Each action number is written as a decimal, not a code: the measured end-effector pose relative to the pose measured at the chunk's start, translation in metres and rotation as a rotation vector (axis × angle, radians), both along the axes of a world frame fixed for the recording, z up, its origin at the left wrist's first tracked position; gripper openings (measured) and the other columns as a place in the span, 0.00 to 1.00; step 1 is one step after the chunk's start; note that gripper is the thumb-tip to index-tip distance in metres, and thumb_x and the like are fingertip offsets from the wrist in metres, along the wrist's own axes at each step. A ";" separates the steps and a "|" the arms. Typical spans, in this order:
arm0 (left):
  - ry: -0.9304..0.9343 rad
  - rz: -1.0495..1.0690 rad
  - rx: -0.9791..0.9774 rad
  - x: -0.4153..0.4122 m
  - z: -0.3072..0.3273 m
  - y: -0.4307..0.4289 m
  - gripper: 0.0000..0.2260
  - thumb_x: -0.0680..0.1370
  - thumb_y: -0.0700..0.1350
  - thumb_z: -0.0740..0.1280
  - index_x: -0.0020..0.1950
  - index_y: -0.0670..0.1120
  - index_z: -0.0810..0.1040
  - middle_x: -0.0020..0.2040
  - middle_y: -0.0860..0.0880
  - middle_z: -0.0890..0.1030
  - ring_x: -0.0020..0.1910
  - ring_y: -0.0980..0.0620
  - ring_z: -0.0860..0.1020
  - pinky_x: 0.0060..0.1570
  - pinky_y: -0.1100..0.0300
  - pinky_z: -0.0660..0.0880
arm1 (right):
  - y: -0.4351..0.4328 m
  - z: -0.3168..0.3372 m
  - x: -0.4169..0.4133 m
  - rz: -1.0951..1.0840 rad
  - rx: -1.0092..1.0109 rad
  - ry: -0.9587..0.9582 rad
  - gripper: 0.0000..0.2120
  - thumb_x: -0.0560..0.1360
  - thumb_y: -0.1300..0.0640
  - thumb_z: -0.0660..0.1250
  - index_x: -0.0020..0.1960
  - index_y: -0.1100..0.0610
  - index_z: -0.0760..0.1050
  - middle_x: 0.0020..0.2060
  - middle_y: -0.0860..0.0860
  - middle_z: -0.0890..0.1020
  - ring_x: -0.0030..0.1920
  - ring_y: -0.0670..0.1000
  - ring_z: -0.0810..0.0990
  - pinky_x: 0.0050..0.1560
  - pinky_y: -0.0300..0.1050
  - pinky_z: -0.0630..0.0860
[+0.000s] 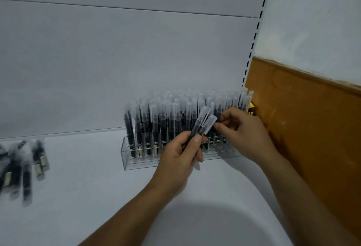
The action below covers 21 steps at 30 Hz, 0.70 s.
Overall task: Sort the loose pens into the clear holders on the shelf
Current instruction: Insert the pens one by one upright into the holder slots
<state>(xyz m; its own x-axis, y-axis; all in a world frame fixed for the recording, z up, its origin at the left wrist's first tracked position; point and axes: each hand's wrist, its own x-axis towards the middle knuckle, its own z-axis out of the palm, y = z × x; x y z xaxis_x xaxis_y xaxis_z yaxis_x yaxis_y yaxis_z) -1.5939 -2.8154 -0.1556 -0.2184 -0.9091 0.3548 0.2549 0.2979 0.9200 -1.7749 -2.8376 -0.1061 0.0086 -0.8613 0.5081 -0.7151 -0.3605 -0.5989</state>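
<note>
Two bare forearms (136, 206) rise from the bottom edge, nearest the lens, and meet in front of the clear holder (132, 164).

The left hand (181, 155) has its fingers curled round the lower barrels of a small bundle of held pens (203, 123), with the thumb pressed along the dark barrels. Their clear caps fan up and to the right, in front of the holder's middle. The right hand (242, 130) comes in from the holder's right end with its fingers curled. Its thumb and forefinger pinch the cap of the pen nearest it. How many pens are in the bundle cannot be told for sure, though at least two caps show.

Just behind both hands, the holder is packed with standing pens (156, 126). They are upright in rows, dark-bodied with translucent caps on top.

The holder sits on a pale shelf (88, 187), close against the grey back panel (117, 60). Well to the holder's left, a blurred cluster of loose pens (25, 165) lies flat on the shelf. Against the holder's right end stands a brown board (312, 128), with a slotted upright (254, 40) rising above the holder's far right corner.
</note>
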 end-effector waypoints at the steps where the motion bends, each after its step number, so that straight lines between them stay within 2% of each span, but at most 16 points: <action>1: -0.003 -0.003 -0.001 0.000 0.000 0.000 0.10 0.75 0.56 0.65 0.47 0.53 0.83 0.31 0.50 0.75 0.24 0.58 0.65 0.26 0.69 0.63 | 0.001 0.000 0.000 -0.016 -0.003 -0.002 0.05 0.73 0.51 0.72 0.45 0.50 0.78 0.35 0.43 0.80 0.36 0.45 0.77 0.36 0.46 0.76; 4: -0.011 -0.001 -0.002 0.000 0.000 0.000 0.10 0.77 0.54 0.64 0.47 0.53 0.83 0.31 0.49 0.76 0.24 0.59 0.65 0.25 0.69 0.62 | 0.002 0.000 0.001 -0.044 0.008 0.023 0.05 0.74 0.52 0.72 0.47 0.52 0.78 0.35 0.43 0.80 0.34 0.43 0.75 0.35 0.43 0.73; 8: -0.037 0.008 -0.006 -0.001 0.002 0.002 0.10 0.77 0.52 0.63 0.47 0.52 0.82 0.31 0.49 0.76 0.24 0.58 0.65 0.26 0.69 0.63 | 0.005 -0.003 0.003 -0.047 0.021 0.074 0.05 0.73 0.53 0.73 0.48 0.52 0.80 0.34 0.40 0.78 0.34 0.43 0.75 0.36 0.44 0.73; 11: -0.065 0.017 -0.020 0.000 0.004 0.004 0.09 0.78 0.52 0.62 0.47 0.53 0.82 0.31 0.49 0.77 0.25 0.57 0.65 0.26 0.68 0.63 | 0.008 -0.005 0.000 -0.043 0.007 0.040 0.06 0.72 0.52 0.74 0.49 0.51 0.82 0.38 0.41 0.81 0.36 0.41 0.76 0.38 0.41 0.74; 14: -0.074 0.020 -0.020 0.000 0.003 0.003 0.09 0.80 0.52 0.62 0.47 0.54 0.82 0.32 0.50 0.77 0.25 0.57 0.64 0.26 0.68 0.63 | 0.014 -0.004 -0.005 -0.044 -0.117 0.038 0.04 0.73 0.55 0.74 0.48 0.51 0.82 0.39 0.41 0.81 0.37 0.40 0.77 0.37 0.37 0.72; 17: -0.066 0.011 -0.011 0.000 0.001 0.002 0.10 0.79 0.54 0.63 0.48 0.54 0.82 0.31 0.50 0.77 0.25 0.57 0.65 0.26 0.68 0.63 | 0.020 -0.002 -0.002 0.105 -0.180 -0.010 0.03 0.74 0.59 0.72 0.45 0.52 0.82 0.38 0.43 0.81 0.38 0.46 0.78 0.36 0.42 0.76; 19: -0.053 -0.002 -0.013 0.000 -0.001 0.001 0.10 0.78 0.56 0.63 0.49 0.53 0.82 0.32 0.49 0.76 0.25 0.57 0.65 0.26 0.68 0.63 | 0.023 -0.003 0.005 0.278 -0.084 -0.094 0.03 0.75 0.60 0.70 0.47 0.53 0.82 0.38 0.45 0.83 0.37 0.51 0.79 0.37 0.48 0.77; 21: -0.047 -0.027 -0.022 -0.001 -0.003 -0.001 0.11 0.76 0.58 0.64 0.47 0.52 0.81 0.32 0.48 0.76 0.25 0.57 0.66 0.28 0.65 0.65 | 0.025 -0.004 0.011 0.394 -0.007 -0.144 0.04 0.77 0.59 0.69 0.47 0.53 0.82 0.36 0.46 0.82 0.36 0.55 0.78 0.36 0.47 0.75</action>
